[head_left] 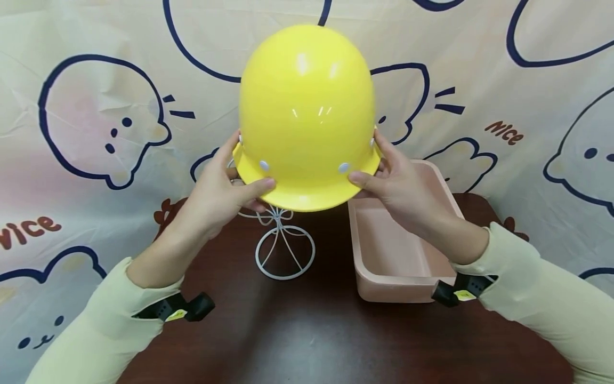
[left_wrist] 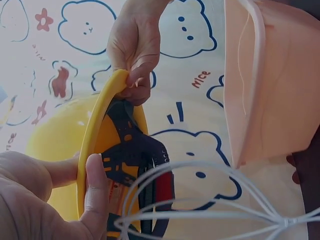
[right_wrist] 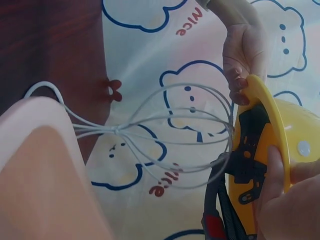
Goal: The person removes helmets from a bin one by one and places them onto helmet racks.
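A yellow hard hat [head_left: 307,106] is held up over the table between both hands, its brim toward me. My left hand [head_left: 218,186] pinches the brim on the left side, thumb on the outer face. On the opposite side my right hand [head_left: 398,184] grips the brim the same way. Inside the hat, the wrist views show a dark suspension harness [left_wrist: 135,150] with a strap and a red part. Below and behind the hat stands a white wire stand [head_left: 285,253] with a round base; its wire dome [right_wrist: 180,135] is close beneath the hat's opening.
A pink plastic bin [head_left: 362,256] stands on the dark wooden table [head_left: 297,330], right of the wire stand and under the right forearm. Behind the table hangs a pale cloth [head_left: 201,101] printed with cartoon bears.
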Tool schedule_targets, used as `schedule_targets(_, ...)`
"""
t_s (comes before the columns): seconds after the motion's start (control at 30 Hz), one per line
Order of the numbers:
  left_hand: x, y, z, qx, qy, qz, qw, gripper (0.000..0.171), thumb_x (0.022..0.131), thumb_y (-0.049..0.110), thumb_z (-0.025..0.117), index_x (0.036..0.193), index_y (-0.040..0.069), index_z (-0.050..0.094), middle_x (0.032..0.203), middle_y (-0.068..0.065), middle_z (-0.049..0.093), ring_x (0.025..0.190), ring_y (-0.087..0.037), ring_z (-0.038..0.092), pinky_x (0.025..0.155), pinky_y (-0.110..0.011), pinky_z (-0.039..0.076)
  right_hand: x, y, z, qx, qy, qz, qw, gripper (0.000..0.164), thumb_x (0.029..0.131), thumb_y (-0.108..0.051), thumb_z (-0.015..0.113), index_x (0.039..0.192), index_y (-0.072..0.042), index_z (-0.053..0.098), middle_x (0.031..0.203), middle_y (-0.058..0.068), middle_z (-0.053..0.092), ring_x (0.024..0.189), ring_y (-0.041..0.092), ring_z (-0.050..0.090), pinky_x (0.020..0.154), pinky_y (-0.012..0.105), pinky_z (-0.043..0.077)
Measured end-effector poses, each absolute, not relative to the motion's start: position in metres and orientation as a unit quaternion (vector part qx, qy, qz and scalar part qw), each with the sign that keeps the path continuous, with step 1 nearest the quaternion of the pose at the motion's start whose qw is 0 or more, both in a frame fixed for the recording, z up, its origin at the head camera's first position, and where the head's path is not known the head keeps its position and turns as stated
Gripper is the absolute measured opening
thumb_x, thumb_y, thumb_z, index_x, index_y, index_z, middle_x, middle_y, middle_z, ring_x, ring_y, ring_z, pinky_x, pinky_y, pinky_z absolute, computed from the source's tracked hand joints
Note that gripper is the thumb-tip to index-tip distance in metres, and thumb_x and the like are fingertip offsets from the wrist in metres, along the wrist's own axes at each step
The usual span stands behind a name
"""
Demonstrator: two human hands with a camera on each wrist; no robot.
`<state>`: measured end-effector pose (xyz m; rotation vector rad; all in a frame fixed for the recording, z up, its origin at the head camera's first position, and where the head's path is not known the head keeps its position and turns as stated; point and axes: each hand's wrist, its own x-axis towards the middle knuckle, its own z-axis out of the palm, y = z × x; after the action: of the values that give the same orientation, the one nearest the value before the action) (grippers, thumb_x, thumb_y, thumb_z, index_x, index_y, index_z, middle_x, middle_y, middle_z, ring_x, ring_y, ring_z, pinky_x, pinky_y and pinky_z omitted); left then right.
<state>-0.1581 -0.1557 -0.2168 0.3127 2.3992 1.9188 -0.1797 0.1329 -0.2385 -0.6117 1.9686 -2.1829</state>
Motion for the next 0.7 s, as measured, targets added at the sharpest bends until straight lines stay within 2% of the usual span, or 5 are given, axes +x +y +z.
schedule_targets(0.23,-0.157,-0.175,-0.225,0.108,0.787,0.607,0.019,0.096,0.093,0.004,0.074,0.164,0.031,0.014,0.124,-0.022,0.062,0.08,-0.022,0.075,0.067,-0.037,0.063,-0.182,0.11,-0.245,-0.203,0.647,-0.731,0.079,0.089,0.097,0.011,0.059,0.164,-0.025,0.013,0.149,0.014,0.047,0.124,0.029,0.062,0.088,0.041,0.059)
schedule_targets(0.4,-0.157,-0.188,-0.232,0.118,0.797,0.593,0.003,0.093,0.093,0.005,0.073,0.163,0.029,0.018,0.125,-0.019,0.06,0.082,-0.021,0.075,0.067,-0.035,0.063,-0.184,0.096,-0.25,-0.19,0.644,-0.735,0.09,0.092,0.097,0.012,0.058,0.165,-0.024,0.007,0.15,0.015,0.045,0.126,0.033,0.06,0.086,0.04,0.059)
schedule_targets(0.53,-0.157,-0.197,-0.239,0.118,0.798,0.591,-0.005,0.092,0.093,0.005,0.074,0.163,0.027,0.019,0.121,-0.016,0.06,0.081,-0.02,0.074,0.065,-0.034,0.063,-0.186,0.087,-0.256,-0.186,0.645,-0.736,0.091,0.091,0.097,0.012,0.058,0.165,-0.023,0.009,0.146,0.018,0.048,0.125,0.035,0.061,0.084,0.041,0.06)
schedule_targets(0.7,-0.155,-0.206,-0.253,0.108,0.792,0.601,-0.008,0.097,0.092,0.004,0.075,0.164,0.025,0.014,0.111,-0.007,0.069,0.08,-0.018,0.075,0.064,-0.033,0.062,-0.187,0.078,-0.264,-0.175,0.644,-0.739,0.095,0.092,0.097,0.013,0.057,0.165,-0.021,0.006,0.145,0.02,0.048,0.124,0.037,0.061,0.083,0.041,0.061)
